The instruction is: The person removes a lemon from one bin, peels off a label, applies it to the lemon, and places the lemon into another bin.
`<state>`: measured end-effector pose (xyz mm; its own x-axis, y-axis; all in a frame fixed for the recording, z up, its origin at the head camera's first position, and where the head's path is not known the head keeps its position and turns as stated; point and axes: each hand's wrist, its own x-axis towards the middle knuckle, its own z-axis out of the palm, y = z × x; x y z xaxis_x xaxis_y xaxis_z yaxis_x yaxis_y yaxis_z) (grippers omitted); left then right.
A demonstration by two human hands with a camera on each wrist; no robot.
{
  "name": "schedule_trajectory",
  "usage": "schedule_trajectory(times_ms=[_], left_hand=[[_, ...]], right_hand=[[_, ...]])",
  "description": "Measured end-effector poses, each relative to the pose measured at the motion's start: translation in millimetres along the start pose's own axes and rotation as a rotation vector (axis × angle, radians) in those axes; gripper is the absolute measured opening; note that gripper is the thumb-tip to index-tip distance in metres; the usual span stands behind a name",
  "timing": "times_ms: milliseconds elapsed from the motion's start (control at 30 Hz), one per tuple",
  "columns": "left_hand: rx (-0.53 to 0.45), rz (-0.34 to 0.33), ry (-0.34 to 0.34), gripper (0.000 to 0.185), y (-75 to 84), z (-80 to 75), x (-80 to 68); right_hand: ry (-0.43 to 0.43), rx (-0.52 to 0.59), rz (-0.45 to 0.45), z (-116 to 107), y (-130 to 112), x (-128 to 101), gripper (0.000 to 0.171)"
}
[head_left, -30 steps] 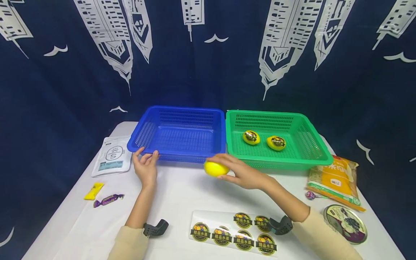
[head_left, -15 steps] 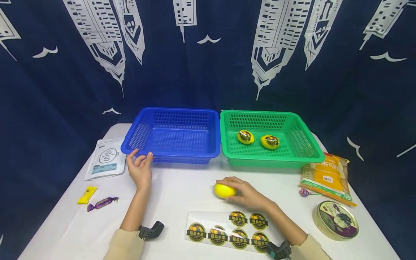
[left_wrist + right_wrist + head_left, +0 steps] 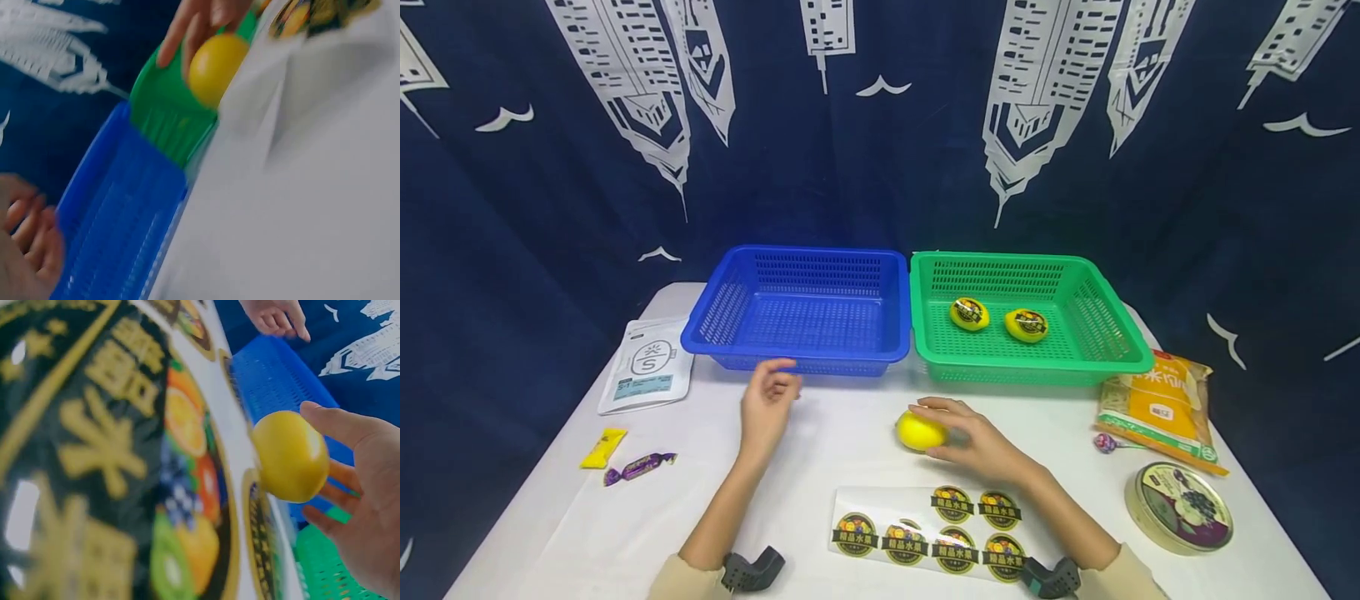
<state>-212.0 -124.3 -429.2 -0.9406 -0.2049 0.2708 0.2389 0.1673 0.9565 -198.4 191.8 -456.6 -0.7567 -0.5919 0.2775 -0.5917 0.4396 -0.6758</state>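
Note:
My right hand [image 3: 942, 432] grips a plain yellow lemon [image 3: 917, 432] low over the white table, just beyond a sheet of round fruit stickers [image 3: 925, 533]. In the right wrist view the thumb lies over the lemon [image 3: 290, 456] and the fingers [image 3: 340, 481] curl behind it. My left hand [image 3: 778, 385] hovers with loosely curled fingers and holds nothing, close to the front rim of the empty blue basket [image 3: 797, 357]. The green basket [image 3: 1037, 360] beside it holds two lemons with stickers [image 3: 969, 313] [image 3: 1026, 325].
A white pouch [image 3: 647, 375], a yellow sweet [image 3: 600, 447] and a purple sweet [image 3: 640, 467] lie at the left. At the right are an orange snack bag [image 3: 1157, 408], a lollipop [image 3: 1105, 442] and a round tin [image 3: 1180, 507]. A dark curtain hangs behind.
My right hand brought the lemon down from the baskets' front edge to the table by the sticker sheet. My left hand left the blue basket's rim and moved right.

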Motion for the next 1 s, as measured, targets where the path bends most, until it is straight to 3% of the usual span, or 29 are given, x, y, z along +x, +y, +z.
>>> schedule_trajectory(times_ms=[100,167,233,300,433,533,700,1000], left_hand=[[0.132,0.010,-0.459,0.028,0.9,16.2,-20.1],[0.238,0.020,-0.716,0.032,-1.2,25.3,-33.2],[0.313,0.032,-0.892,0.036,-5.0,33.1,-44.3],[0.349,0.042,-0.984,0.038,-9.5,39.0,-52.5],[0.325,0.016,-1.032,0.030,-14.1,43.4,-58.3],[0.258,-0.043,-1.030,0.024,-10.6,39.2,-55.5],[0.150,-0.099,-1.008,0.023,-5.3,30.0,-48.5],[0.047,-0.179,-1.002,0.028,-3.6,24.8,-46.2]], right_hand=[[0.054,-0.022,-0.032,-6.5,-6.5,-3.8,0.056],[0.072,-0.033,-0.042,-9.4,-11.1,-7.5,0.054],[0.084,-0.034,-0.044,-11.5,-15.9,-12.1,0.051],[0.098,-0.022,-0.050,-12.4,-20.0,-17.1,0.047],[0.089,0.028,-0.054,-17.8,-46.2,-24.9,0.035],[0.018,0.076,-0.020,-21.3,-64.2,-29.7,0.031],[-0.059,0.097,0.035,-19.2,-67.9,-33.2,0.029],[-0.015,0.108,0.055,-13.1,-61.7,-31.6,0.019]])
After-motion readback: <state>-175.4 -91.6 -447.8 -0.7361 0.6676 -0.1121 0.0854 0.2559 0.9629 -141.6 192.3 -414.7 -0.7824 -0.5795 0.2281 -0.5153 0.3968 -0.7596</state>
